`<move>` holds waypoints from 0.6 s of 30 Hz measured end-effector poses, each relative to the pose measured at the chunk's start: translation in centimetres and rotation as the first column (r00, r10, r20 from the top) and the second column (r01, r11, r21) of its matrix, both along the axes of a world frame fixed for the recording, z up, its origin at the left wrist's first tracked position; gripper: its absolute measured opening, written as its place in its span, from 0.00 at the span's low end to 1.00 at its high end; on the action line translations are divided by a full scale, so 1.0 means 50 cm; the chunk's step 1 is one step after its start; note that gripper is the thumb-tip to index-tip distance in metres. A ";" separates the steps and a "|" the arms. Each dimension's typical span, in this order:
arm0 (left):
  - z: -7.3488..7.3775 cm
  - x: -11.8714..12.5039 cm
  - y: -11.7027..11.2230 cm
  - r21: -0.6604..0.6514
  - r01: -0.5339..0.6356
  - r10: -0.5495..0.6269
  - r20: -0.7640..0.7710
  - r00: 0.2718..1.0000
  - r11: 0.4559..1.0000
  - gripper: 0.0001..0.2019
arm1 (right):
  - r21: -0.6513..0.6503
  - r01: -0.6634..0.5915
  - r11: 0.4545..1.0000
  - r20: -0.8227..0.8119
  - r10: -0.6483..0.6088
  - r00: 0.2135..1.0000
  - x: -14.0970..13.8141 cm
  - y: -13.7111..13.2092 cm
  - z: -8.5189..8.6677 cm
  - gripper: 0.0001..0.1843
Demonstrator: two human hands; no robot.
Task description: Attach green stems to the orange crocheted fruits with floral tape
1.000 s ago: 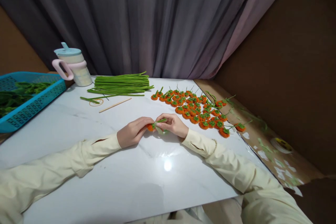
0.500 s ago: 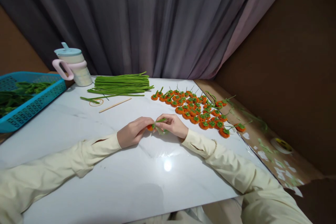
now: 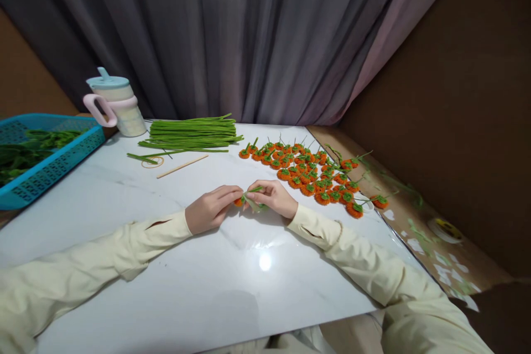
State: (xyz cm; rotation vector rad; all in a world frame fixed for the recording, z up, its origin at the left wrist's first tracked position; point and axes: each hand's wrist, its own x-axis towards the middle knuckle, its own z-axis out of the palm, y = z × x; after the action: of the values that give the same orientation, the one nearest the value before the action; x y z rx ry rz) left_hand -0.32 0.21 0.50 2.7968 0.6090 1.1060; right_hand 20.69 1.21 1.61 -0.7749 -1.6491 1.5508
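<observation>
My left hand [image 3: 213,210] is closed around a small orange fuzzy piece with a green top [image 3: 238,201], mostly covered by the fingers. Close against it, my right hand [image 3: 271,199] pinches a green stem [image 3: 255,189] that comes from that piece. A pale green strip [image 3: 254,203] hangs below the right fingertips. Both hands are just above the white tabletop [image 3: 199,282], with fingertips almost meeting. Beyond the right hand lie rows of similar orange pieces with green tops [image 3: 307,189], thin stems sticking up from many.
Green pipe cleaners [image 3: 191,133] lie bundled at the back, near a wooden stick [image 3: 182,166] and a rubber band [image 3: 152,162]. At left are a lidded tumbler [image 3: 124,113] and a blue basket [image 3: 62,157] of green pieces. Paper scraps [image 3: 415,245] and a tape roll [image 3: 444,230] lie right.
Almost nothing differs. The fingers have shifted very slightly around the orange piece, and the pale strip below the right fingertips shows a little more.
</observation>
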 end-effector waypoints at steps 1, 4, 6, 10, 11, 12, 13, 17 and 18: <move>0.000 0.000 0.000 0.001 -0.002 0.002 0.002 1.000 1.000 0.19 | 0.002 -0.001 1.000 0.001 0.001 1.000 0.000 0.000 0.000 0.17; 0.001 0.001 -0.001 -0.013 -0.004 0.005 0.015 1.000 1.000 0.17 | 0.005 0.015 1.000 0.006 -0.015 1.000 0.000 0.000 -0.001 0.18; 0.002 0.002 -0.002 -0.037 -0.009 0.009 0.022 1.000 0.999 0.16 | 0.007 0.025 1.000 0.009 -0.025 1.000 -0.001 -0.001 -0.001 0.18; 0.003 0.003 -0.002 -0.076 -0.014 0.017 0.035 0.999 0.997 0.14 | -0.014 0.009 1.000 -0.001 -0.009 1.000 -0.003 -0.003 0.004 0.19; 0.003 0.003 -0.002 -0.080 -0.013 0.016 0.040 0.999 0.997 0.14 | -0.021 0.006 1.000 -0.003 -0.006 1.000 -0.004 -0.004 0.005 0.20; 0.003 0.003 -0.001 -0.083 -0.012 0.016 0.043 0.999 0.996 0.14 | -0.026 0.005 1.000 -0.005 -0.005 1.000 -0.004 -0.004 0.006 0.20; 0.003 0.003 -0.001 -0.088 -0.011 0.015 0.042 0.999 0.996 0.14 | -0.027 0.005 1.000 -0.007 -0.005 1.000 -0.004 -0.004 0.006 0.20; 0.006 0.004 -0.003 -0.117 0.003 0.001 0.033 0.999 0.993 0.14 | -0.009 0.014 1.000 -0.017 -0.014 1.000 -0.005 -0.003 0.006 0.19; 0.007 0.005 -0.004 -0.130 0.003 0.001 0.034 0.999 0.991 0.13 | -0.004 0.017 1.000 -0.015 -0.017 1.000 -0.005 -0.003 0.005 0.19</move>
State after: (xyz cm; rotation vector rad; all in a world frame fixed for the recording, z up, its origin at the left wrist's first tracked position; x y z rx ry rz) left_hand -0.09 0.00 0.82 2.6625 0.6513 1.0697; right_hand 20.45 1.06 1.87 -0.7753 -1.6253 1.5453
